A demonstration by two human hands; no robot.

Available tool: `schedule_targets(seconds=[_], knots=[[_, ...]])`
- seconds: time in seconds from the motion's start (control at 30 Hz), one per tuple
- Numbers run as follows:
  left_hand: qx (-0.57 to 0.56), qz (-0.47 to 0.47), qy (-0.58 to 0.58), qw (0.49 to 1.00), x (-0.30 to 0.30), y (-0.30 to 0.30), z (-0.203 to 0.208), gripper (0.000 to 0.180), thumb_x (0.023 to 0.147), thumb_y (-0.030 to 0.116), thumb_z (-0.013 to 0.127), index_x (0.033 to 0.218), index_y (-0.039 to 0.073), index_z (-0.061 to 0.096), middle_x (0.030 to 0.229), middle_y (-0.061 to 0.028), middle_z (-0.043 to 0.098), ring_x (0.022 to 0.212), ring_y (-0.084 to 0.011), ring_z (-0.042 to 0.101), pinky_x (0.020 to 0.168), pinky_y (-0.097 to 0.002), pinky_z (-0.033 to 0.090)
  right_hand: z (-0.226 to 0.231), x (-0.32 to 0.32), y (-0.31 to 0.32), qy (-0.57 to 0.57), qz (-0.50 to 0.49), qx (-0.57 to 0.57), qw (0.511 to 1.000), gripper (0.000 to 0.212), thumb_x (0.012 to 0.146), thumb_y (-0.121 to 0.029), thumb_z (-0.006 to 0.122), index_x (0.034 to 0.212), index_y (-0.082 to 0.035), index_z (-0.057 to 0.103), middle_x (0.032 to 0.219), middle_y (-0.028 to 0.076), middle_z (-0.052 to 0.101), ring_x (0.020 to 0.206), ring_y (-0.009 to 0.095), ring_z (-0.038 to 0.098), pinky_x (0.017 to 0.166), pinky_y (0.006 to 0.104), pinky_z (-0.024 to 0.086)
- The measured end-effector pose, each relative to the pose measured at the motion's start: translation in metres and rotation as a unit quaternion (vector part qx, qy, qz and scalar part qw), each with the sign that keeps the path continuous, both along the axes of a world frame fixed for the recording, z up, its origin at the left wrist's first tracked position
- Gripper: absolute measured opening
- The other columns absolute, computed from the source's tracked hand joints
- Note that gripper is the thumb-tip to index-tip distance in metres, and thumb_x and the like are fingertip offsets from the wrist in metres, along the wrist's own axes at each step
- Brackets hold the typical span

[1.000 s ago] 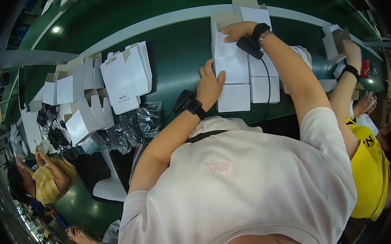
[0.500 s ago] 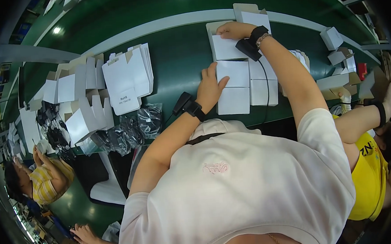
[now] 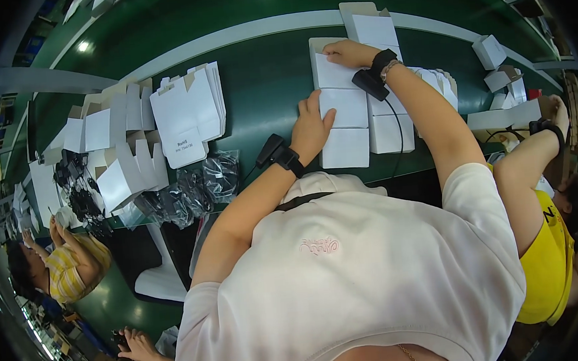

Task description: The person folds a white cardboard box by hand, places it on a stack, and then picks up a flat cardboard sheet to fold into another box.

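Observation:
Two columns of white cardboard boxes [image 3: 346,148] lie close together on the green bench in front of me. My left hand [image 3: 312,126] rests against the left side of the left column, its fingers stretched out and the thumb spread over a box top. At that column's far end my right hand [image 3: 352,54] is bent over the farthest white box [image 3: 335,75], fingertips curled at its raised flap. That flap stands up along the far left corner. My right wrist and its black strap device hide part of the right column [image 3: 393,135].
Flat white cartons [image 3: 187,117] are stacked to the left, beside open white boxes [image 3: 118,176], black cables [image 3: 74,175] and bagged black cables [image 3: 222,176]. More cartons [image 3: 438,83] lie right of the columns. A co-worker in yellow [image 3: 545,256] reaches over the bench at right.
My right hand has shifted slightly nearer at the far box, whose raised flap sits a little nearer too. My left hand has barely moved. The co-worker's arm at right has moved.

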State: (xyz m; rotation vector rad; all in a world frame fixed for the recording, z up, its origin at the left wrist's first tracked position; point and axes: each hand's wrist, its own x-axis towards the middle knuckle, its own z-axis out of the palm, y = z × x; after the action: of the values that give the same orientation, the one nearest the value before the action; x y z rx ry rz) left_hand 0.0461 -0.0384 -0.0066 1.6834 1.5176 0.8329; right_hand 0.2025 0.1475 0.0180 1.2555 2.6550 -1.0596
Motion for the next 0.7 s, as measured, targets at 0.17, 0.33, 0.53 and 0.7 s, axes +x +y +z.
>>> schedule_targets(seconds=[0.17, 0.33, 0.53, 0.7], knots=[[0.063, 0.078, -0.032, 0.994, -0.018, 0.000, -0.002, 0.054, 0.083, 0.028, 0.059, 0.125, 0.003, 0.035, 0.105, -0.0235, 0.046, 0.082, -0.0367, 0.055, 0.067, -0.0387, 0.048, 0.050, -0.010, 0.002, 0.024, -0.071, 0.099, 0.992, 0.027, 0.085, -0.020, 0.053, 0.108, -0.007, 0.059, 0.084, 0.015, 0.063, 0.077, 0.028, 0.059, 0.070, 0.0342, 0.047], [0.049, 0.226, -0.020, 0.973, -0.103, -0.015, 0.047, 0.047, 0.077, 0.019, 0.065, 0.116, 0.001, 0.046, 0.100, -0.0151, 0.051, 0.081, -0.0216, 0.051, 0.068, -0.0322, 0.044, 0.097, -0.028, -0.022, 0.079, -0.118, 0.132, 0.981, 0.027, 0.086, -0.018, 0.054, 0.110, -0.007, 0.061, 0.086, 0.009, 0.065, 0.075, 0.019, 0.060, 0.069, 0.0279, 0.048], [0.131, 0.383, 0.276, 0.872, -0.224, -0.005, 0.026, 0.064, 0.068, 0.025, 0.072, 0.117, -0.005, 0.043, 0.111, -0.0259, 0.048, 0.103, -0.0389, 0.046, 0.087, -0.0463, 0.038, 0.069, -0.153, -0.077, 0.245, -0.104, -0.306, 0.914, 0.058, 0.085, -0.020, 0.059, 0.135, -0.007, 0.034, 0.102, 0.009, 0.058, 0.083, 0.015, 0.059, 0.069, 0.0274, 0.052], [-0.104, 0.382, 0.249, 0.884, -0.264, -0.003, 0.023, 0.092, 0.060, 0.042, 0.076, 0.126, -0.006, 0.034, 0.110, -0.0286, 0.052, 0.104, -0.0418, 0.048, 0.091, -0.0474, 0.037, 0.012, -0.241, -0.095, 0.237, -0.171, -0.343, 0.893, 0.057, 0.080, -0.019, 0.061, 0.125, 0.007, 0.039, 0.087, 0.010, 0.058, 0.068, 0.013, 0.058, 0.053, 0.0251, 0.051]])
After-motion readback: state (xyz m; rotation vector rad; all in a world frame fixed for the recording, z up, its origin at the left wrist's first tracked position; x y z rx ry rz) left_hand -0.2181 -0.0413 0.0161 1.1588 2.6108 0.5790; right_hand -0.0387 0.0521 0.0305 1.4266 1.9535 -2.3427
